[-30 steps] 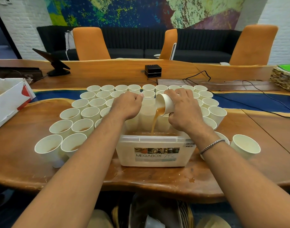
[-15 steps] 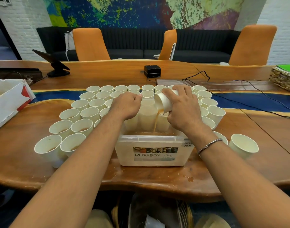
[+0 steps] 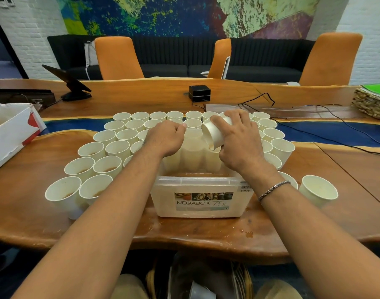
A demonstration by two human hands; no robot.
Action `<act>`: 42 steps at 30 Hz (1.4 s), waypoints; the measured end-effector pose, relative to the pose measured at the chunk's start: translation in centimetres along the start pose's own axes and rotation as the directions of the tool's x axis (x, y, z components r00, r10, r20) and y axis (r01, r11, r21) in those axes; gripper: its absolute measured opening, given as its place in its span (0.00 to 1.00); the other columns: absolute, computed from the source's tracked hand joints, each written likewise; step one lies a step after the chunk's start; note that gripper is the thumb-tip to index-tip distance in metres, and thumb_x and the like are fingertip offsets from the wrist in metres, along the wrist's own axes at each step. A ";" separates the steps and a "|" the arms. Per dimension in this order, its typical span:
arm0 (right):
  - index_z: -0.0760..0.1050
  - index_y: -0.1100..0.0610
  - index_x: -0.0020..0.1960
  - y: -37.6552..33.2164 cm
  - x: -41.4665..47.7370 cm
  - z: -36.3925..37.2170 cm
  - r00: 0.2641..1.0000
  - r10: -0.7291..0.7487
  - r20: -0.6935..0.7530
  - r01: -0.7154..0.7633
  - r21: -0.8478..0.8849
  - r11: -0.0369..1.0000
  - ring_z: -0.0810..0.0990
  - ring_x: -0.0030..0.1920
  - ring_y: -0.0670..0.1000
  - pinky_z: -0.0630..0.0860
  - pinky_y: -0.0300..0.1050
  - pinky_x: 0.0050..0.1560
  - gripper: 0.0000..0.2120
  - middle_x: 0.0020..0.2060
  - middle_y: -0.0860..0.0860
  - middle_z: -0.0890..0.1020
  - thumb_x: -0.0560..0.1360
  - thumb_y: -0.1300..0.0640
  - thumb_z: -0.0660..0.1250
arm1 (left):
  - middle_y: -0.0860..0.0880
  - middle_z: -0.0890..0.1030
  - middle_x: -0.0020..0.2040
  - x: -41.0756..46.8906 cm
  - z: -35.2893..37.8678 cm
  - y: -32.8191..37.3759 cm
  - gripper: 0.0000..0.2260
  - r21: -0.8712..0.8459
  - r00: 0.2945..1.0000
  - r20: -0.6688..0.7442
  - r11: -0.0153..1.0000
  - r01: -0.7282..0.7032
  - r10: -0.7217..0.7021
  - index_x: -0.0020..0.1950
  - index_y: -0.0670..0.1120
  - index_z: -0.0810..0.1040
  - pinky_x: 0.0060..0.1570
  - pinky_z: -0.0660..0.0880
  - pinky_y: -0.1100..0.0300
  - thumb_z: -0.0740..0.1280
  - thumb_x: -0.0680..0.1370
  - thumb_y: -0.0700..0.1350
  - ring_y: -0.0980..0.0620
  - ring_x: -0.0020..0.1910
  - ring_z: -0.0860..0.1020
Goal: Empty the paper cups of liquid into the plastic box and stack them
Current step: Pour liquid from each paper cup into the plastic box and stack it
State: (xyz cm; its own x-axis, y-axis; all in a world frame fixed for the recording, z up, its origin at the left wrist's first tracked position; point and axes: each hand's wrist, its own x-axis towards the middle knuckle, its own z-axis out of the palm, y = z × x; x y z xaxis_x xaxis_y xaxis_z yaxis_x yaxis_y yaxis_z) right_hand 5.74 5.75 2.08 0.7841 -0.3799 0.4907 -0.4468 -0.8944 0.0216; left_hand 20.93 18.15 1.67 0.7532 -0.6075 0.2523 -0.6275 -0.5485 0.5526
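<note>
While I lean over the wooden table [image 3: 33, 223] that fills the frame from edge to edge, the paper cups [image 3: 117, 147] stand upright in packed rows across its middle, fanning out to the left and right of centre, and several on the left show brown liquid at the bottom. Dead centre, just in front of them, sits the plastic box [image 3: 197, 186], clear-walled, with a Megabox label facing me and brown liquid pooled inside. One cup [image 3: 318, 189] stands off on its own at the right of the frame. My right hand [image 3: 240, 145] is over the box's far right side, fingers and thumb wrapped round a tipped cup [image 3: 215, 134] whose mouth points down and left over the box, a trace of brown at its lip. My left hand [image 3: 165, 138] is at the box's far left corner, fingers curled under, and I can't tell whether they grip anything. A bracelet [image 3: 273, 189] circles my right wrist. Small wet drips [image 3: 248, 234] dot the wood just below the box's right corner.
</note>
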 end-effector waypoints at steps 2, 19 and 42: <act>0.65 0.45 0.73 0.0 0.0 0.0 1.000 -0.006 -0.003 0.006 0.000 1.000 0.60 0.72 0.57 0.65 0.54 0.66 0.35 0.71 0.53 0.67 0.70 0.57 0.74 | 0.49 0.70 0.28 -0.1 0.0 0.1 0.26 -0.002 1.000 0.000 1.000 -0.001 0.001 0.28 0.47 0.64 0.34 0.62 0.55 0.56 0.85 0.52 0.49 0.32 0.69; 0.67 0.48 0.66 1.2 -0.1 -2.2 0.972 0.224 0.072 -0.232 0.457 0.859 0.77 0.58 0.56 0.79 0.58 0.52 0.39 0.58 0.52 0.80 0.63 0.32 0.76 | 0.49 0.85 0.43 -1.0 -1.1 4.9 0.23 -0.131 0.955 -0.281 0.982 -0.133 0.092 0.46 0.45 0.84 0.50 0.75 0.51 0.54 0.85 0.55 0.50 0.42 0.79; 0.65 0.44 0.68 17.0 -8.8 -7.5 0.839 0.492 0.233 -0.543 0.300 0.784 0.77 0.59 0.55 0.78 0.59 0.56 0.31 0.60 0.50 0.79 0.69 0.40 0.72 | 0.50 0.84 0.56 -3.7 11.9 22.8 0.14 -0.212 0.936 0.009 0.915 -0.343 0.352 0.60 0.51 0.83 0.50 0.75 0.54 0.59 0.82 0.49 0.48 0.54 0.79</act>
State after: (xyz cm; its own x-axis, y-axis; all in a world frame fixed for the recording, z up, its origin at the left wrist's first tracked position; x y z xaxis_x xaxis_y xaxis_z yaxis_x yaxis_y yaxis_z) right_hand -11.96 -4.31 4.66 0.5383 -0.8138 0.2191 -0.6474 -0.5658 -0.5106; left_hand 1.48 0.99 3.88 0.4819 -0.7670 0.4237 -0.7904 -0.1718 0.5880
